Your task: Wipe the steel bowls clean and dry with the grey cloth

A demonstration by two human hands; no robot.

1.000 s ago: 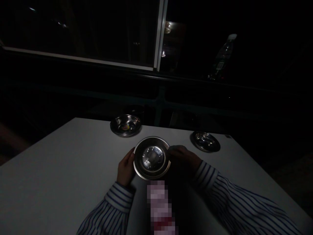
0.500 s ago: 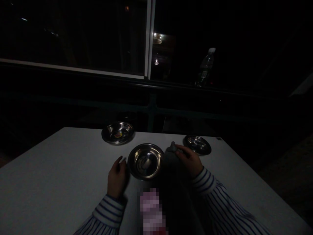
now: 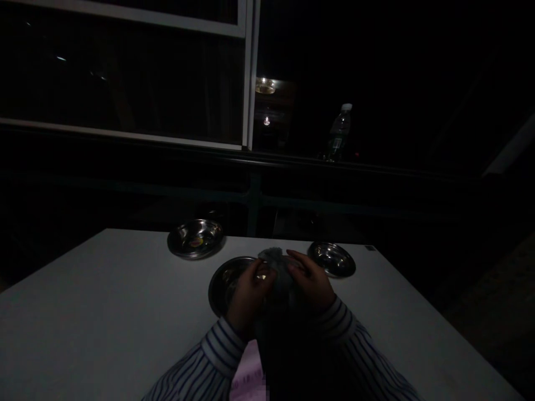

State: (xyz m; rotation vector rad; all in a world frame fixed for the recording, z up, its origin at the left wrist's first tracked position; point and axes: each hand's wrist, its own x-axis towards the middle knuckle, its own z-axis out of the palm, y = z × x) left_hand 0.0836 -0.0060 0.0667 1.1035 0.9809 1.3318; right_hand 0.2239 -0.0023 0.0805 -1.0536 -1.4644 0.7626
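Observation:
My left hand [image 3: 249, 295] and my right hand [image 3: 314, 283] are together near the table's middle, with a crumpled grey-green cloth [image 3: 276, 266] between them. The fingertips of both pinch the cloth. Behind and left of my left hand sits a shiny steel bowl [image 3: 218, 287]; its right part is hidden by the hand and the cloth. A pink printed slip of paper [image 3: 249, 370] shows below my left wrist, partly blurred out. Dim light hides the lower part of the cloth.
On the white table [image 3: 112, 317], a stack of steel dishes [image 3: 178, 243] stands at the far left and more steel dishes [image 3: 332, 259] at the far right. A plastic bottle [image 3: 339, 133] is beyond the table, by the window frame [image 3: 247, 111].
My left hand has moved right from beside the bowl and now grips the cloth, which my right hand held alone before. The view has tilted up slightly.

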